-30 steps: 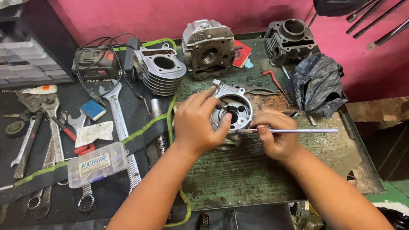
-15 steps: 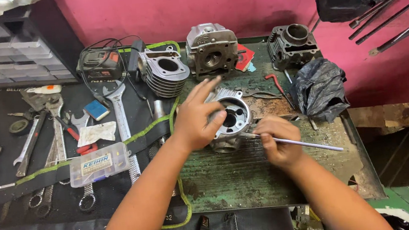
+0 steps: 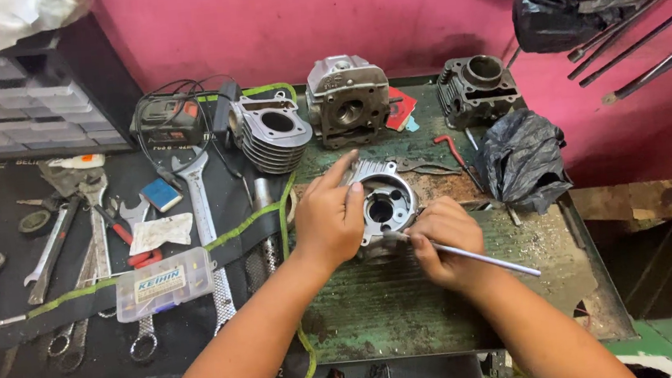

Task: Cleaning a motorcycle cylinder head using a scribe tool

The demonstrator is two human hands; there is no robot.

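A grey metal cylinder head (image 3: 382, 201) with a round central opening lies on the worn green bench top (image 3: 395, 305). My left hand (image 3: 330, 218) rests on its left side, fingers spread over the rim and holding it steady. In my right hand (image 3: 444, 244), a thin silver rod tool (image 3: 480, 259) is pinched, its tip against the lower right edge of the part and its shaft pointing out to the right.
Behind stand a finned cylinder (image 3: 270, 134), a second cylinder head (image 3: 347, 99) and a dark cylinder block (image 3: 479, 87). A black plastic bag (image 3: 521, 160) lies at right. Spanners (image 3: 201, 225), a small clear parts box (image 3: 164, 283) and a tool roll (image 3: 58, 351) fill the left.
The rod's free end has dropped lower and swung further right in my right hand. My left hand has stayed on the part, and the camera view has shifted slightly.
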